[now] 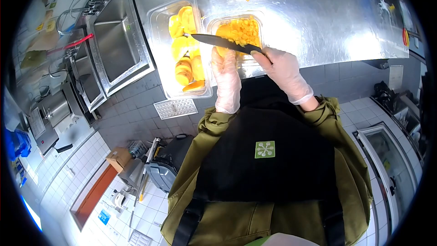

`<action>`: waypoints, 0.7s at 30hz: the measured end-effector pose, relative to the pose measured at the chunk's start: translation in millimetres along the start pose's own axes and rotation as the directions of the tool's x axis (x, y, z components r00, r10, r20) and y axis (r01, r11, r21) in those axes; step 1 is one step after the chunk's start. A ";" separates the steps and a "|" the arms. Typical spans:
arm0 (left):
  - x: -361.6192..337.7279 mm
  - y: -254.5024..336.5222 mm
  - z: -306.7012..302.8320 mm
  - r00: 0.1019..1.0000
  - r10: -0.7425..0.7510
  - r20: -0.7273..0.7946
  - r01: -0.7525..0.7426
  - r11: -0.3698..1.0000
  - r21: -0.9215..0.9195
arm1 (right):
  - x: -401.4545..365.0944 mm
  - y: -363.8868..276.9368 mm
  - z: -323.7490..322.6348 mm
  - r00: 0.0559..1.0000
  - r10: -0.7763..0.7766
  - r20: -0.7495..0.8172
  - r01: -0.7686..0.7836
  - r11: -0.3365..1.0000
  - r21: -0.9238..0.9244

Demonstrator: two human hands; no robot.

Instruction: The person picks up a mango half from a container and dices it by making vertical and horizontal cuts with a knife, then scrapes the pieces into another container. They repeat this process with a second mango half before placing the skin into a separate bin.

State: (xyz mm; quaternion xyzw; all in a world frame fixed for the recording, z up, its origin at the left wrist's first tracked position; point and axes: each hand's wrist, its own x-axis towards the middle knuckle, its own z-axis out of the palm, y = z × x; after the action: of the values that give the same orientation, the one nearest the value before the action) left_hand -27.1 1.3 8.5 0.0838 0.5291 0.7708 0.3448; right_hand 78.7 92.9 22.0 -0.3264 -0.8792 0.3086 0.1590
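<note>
The right hand (286, 70) has its grip closed around 1 black knife (216, 40), while the left hand's (226, 79) grip holds orange fruit (223, 32) over a clear tub (261, 17).

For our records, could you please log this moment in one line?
right gloved hand: gripping black knife; left gloved hand: near blade; clear square tub: orange cubes; long clear tub: larger orange pieces

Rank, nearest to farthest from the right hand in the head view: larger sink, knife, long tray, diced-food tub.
1. Knife, in the right hand
2. Diced-food tub, just left
3. Long tray, farther left
4. Larger sink, far left
</note>
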 end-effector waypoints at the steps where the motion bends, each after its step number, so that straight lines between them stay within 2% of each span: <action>1: -0.1 1.1 0.3 1.000 0.001 -0.001 -0.001 1.000 0.012 | -0.3 0.3 3.7 1.000 -0.012 -0.010 0.012 0.999 -0.038; 4: -0.7 1.7 -1.7 1.000 0.017 -0.001 -0.018 0.999 -0.033 | 2.1 -3.8 11.8 1.000 0.007 -0.022 -0.008 0.997 -0.076; 7: -2.3 6.7 4.7 0.995 0.007 -0.096 -0.009 1.000 -0.021 | 2.8 -5.7 20.8 0.994 -0.034 -0.100 0.022 0.993 -0.119; 13: -9.0 -8.4 -6.6 0.996 -0.029 -0.088 0.032 0.999 0.031 | 10.5 -13.3 30.5 0.996 -0.043 -0.079 0.032 0.990 -0.137; 16: -15.8 -8.7 -8.1 0.995 -0.018 -0.094 0.025 0.996 0.082 | 19.4 -9.3 28.5 0.995 0.100 -0.011 -0.100 0.995 -0.018; 19: -16.0 0.4 -3.6 0.990 -0.064 -0.125 0.062 0.998 -0.020 | 20.5 -4.7 22.1 0.982 0.181 0.046 -0.185 0.979 0.090; 20: -14.8 0.1 -6.4 0.989 -0.088 -0.117 0.079 0.993 -0.083 | 16.3 -6.5 14.1 0.968 0.213 0.132 -0.232 0.961 0.151; 21: -11.3 0.8 -10.5 0.988 -0.112 -0.106 0.096 0.984 -0.147 | 10.7 -7.7 12.2 0.974 0.181 0.138 -0.200 0.969 0.145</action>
State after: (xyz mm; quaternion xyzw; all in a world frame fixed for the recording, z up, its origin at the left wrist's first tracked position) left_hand -24.2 -13.8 7.3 -0.0129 0.4954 0.7909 0.3591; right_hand 61.3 90.0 18.6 -0.3760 -0.8246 0.4108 0.0993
